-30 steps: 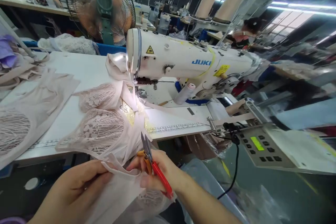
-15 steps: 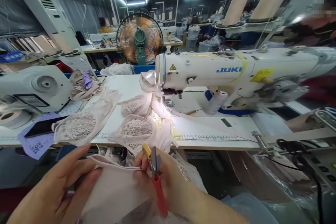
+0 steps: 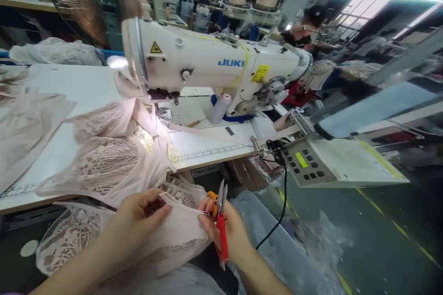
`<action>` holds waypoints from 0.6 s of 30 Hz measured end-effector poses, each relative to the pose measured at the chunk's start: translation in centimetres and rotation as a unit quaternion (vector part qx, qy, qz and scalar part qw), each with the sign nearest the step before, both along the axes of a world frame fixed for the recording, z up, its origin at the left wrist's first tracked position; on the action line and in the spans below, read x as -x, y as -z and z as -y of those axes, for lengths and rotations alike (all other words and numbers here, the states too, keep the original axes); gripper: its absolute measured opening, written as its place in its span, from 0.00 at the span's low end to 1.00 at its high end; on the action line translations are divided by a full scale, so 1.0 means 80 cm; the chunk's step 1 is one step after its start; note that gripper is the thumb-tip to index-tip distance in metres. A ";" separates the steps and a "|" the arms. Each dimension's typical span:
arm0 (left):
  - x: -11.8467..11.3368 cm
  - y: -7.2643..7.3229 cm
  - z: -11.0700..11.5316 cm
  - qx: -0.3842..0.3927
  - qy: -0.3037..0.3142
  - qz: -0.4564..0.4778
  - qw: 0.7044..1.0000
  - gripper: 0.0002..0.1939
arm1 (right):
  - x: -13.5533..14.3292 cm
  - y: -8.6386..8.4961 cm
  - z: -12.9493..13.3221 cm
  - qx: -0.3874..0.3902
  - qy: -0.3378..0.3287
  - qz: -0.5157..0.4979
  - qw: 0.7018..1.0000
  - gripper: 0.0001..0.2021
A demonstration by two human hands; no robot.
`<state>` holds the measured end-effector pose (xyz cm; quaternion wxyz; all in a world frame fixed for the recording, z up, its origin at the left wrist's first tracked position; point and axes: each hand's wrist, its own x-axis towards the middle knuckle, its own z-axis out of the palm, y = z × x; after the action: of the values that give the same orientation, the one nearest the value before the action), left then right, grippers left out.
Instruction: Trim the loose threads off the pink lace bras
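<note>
A pale pink lace bra (image 3: 180, 235) is held in front of the table edge. My left hand (image 3: 143, 212) pinches its upper edge between thumb and fingers. At the other end of that edge, my right hand (image 3: 226, 226) grips the fabric with thumb and fingertips. Scissors (image 3: 221, 221) with red and orange handles also sit in my right hand, blades pointing up and away from the cloth. More bras of the same lace (image 3: 107, 163) lie on the table by the sewing machine's needle, and a lace cup (image 3: 69, 239) hangs below the edge.
A white sewing machine (image 3: 194, 60) with a lit needle area stands on the white table (image 3: 207, 152). A thread cone (image 3: 220, 108) is beside it. To the right are a control box (image 3: 311, 161) and a clear plastic bin (image 3: 263, 226). A fan (image 3: 104, 0) stands behind; another person (image 3: 304, 27) is farther back.
My view has turned to the right, bringing the control box and bin into sight. My left hand now pinches the bra's edge more tightly. The scissors remain in my right hand.
</note>
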<state>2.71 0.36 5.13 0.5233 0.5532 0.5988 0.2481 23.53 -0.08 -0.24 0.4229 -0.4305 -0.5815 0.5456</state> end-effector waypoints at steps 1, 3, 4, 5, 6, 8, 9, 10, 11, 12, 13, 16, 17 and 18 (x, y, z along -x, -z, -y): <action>-0.003 0.001 -0.003 -0.011 0.009 -0.037 0.999 0.14 | 0.000 0.005 0.000 0.006 0.009 -0.009 1.000 0.10; -0.005 0.002 -0.009 -0.045 0.014 -0.114 0.992 0.13 | 0.001 0.013 -0.001 0.022 0.018 -0.015 0.999 0.10; -0.005 0.002 -0.012 -0.061 0.014 -0.147 0.987 0.13 | 0.002 0.016 -0.003 0.031 0.018 -0.014 0.999 0.10; -0.004 0.002 -0.015 -0.074 0.013 -0.172 0.982 0.13 | 0.004 0.018 -0.005 0.039 0.019 -0.011 0.999 0.11; -0.003 0.002 -0.017 -0.080 0.012 -0.186 0.979 0.12 | 0.006 0.020 -0.007 0.045 0.020 -0.008 0.999 0.11; 0.003 0.003 -0.020 -0.081 0.003 -0.181 0.980 0.12 | 0.010 0.021 -0.012 0.056 0.020 -0.004 0.998 0.12; 0.006 0.003 -0.020 -0.072 -0.004 -0.162 0.984 0.12 | 0.012 0.021 -0.015 0.062 0.017 -0.004 0.998 0.12; 0.010 0.004 -0.019 -0.059 -0.011 -0.133 0.989 0.12 | 0.014 0.021 -0.018 0.068 0.012 -0.003 0.998 0.12; 0.013 0.005 -0.017 -0.042 -0.020 -0.096 0.994 0.12 | 0.016 0.020 -0.020 0.073 0.006 -0.005 0.997 0.12; 0.017 0.006 -0.013 -0.022 -0.033 -0.056 0.998 0.13 | 0.018 0.019 -0.023 0.076 -0.001 -0.010 0.997 0.12; 0.020 0.007 -0.009 0.005 -0.055 -0.017 0.998 0.14 | 0.021 0.017 -0.025 0.078 -0.008 -0.018 0.997 0.12; 0.031 0.016 0.006 0.093 -0.159 0.060 0.981 0.20 | 0.029 0.014 -0.029 0.075 -0.030 -0.057 0.995 0.11; 0.036 0.020 0.010 0.103 -0.193 0.069 0.973 0.22 | 0.032 0.014 -0.030 0.073 -0.037 -0.068 0.994 0.11; 0.041 0.026 0.013 0.103 -0.214 0.074 0.969 0.23 | 0.035 0.015 -0.031 0.071 -0.041 -0.076 0.994 0.11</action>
<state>-0.60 -0.65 3.09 0.5555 0.3353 0.6850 0.3313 20.69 2.39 -1.43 0.4119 -0.3926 -0.5242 0.6336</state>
